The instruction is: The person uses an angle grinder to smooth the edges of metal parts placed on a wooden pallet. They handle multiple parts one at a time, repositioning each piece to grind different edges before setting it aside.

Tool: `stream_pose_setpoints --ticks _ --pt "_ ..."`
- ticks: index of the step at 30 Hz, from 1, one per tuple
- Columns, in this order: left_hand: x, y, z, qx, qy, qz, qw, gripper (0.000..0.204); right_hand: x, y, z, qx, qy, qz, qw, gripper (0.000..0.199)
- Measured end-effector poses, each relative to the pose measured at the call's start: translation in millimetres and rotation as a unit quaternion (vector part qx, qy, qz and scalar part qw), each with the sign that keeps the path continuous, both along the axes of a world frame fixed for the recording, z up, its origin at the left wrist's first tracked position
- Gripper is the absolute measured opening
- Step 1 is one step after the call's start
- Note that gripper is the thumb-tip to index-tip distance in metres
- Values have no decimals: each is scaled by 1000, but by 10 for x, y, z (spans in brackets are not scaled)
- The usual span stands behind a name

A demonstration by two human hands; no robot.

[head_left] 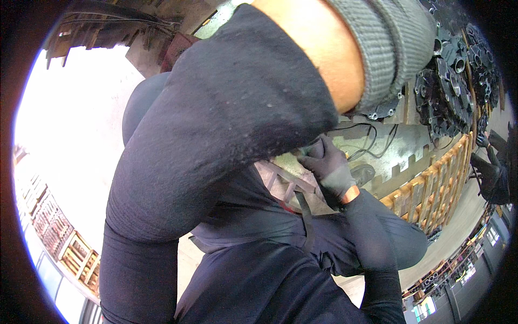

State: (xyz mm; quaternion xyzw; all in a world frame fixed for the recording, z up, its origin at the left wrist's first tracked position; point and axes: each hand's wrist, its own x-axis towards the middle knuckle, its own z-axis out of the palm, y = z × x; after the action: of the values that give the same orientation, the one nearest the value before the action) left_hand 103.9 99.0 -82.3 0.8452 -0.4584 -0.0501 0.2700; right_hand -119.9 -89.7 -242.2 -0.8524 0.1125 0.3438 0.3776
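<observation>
The right hand (329,170) in a dark glove is clamped on a small greenish tool (302,151) at the frame's centre, the left hand (396,43) at one o'clock unreadable, and its raised sleeve (216,124) could blind the work near the cable (372,143).

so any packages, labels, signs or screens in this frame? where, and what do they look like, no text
No clear packages, labels or signs.
Possible lit panels: lower right edge, small pale rectangles on a dark cabinet; too small to say whether they are screens.
Stacked crates: lower left, wooden, slatted, tan.
Right hand: dark glove, centre, blocks part of the view; left hand in grey glove at the top.
</observation>
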Motion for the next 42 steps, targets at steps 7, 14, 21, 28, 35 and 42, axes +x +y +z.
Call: stream_pose_setpoints --ticks 7,14,21,28,35,42 --pt "0 25 -2 -2 -2 -1 1000 21 -18 22 -65 18 17 -11 1000 65" --pt "-12 97 22 -5 -9 9 1000 22 15 72 8 23 44 -13 999 77" --pt "17 314 11 -36 13 23 999 22 21 30 -87 63 11 -22 998 70" --pt "44 493 -7 -56 34 38 997 23 280 243 35 49 -15 -7 999 69" --pt "77 567 -66 -63 40 43 996 23 401 351 -23 35 -13 8 999 66" --pt "105 629 -81 -70 37 46 996 24 453 396 -50 -5 -7 25 1000 60"
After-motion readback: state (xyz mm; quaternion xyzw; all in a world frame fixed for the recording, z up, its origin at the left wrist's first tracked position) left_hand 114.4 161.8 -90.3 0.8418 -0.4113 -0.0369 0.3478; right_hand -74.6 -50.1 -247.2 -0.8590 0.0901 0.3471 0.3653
